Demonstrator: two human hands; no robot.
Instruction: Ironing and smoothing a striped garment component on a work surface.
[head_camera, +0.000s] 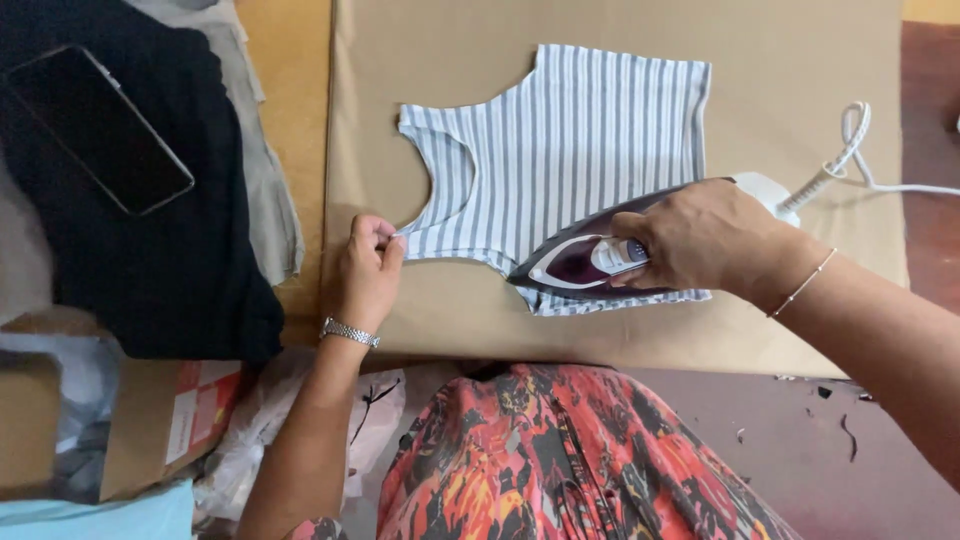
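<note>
I log one steam iron, maroon and white, lying sole-down on the near edge of one striped fabric piece. Its long axis runs roughly left to right across the view, slightly tilted, with the pointed nose toward the left, near the cloth's lower edge, and the heel toward the right, where one white cord leaves it.

The right hand is clenched around the iron's handle from above. The left hand pinches the lower left corner of the cloth between fingertips and thumb, holding it flat.

The cloth is grey-and-white striped, cut with curved armhole shapes, stripes running away from me. It lies on one tan padded pressing board.

Count at left: one black garment, one dark phone resting on it, one cardboard box below. One wristwatch on the left wrist, one thin bracelet on the right.
</note>
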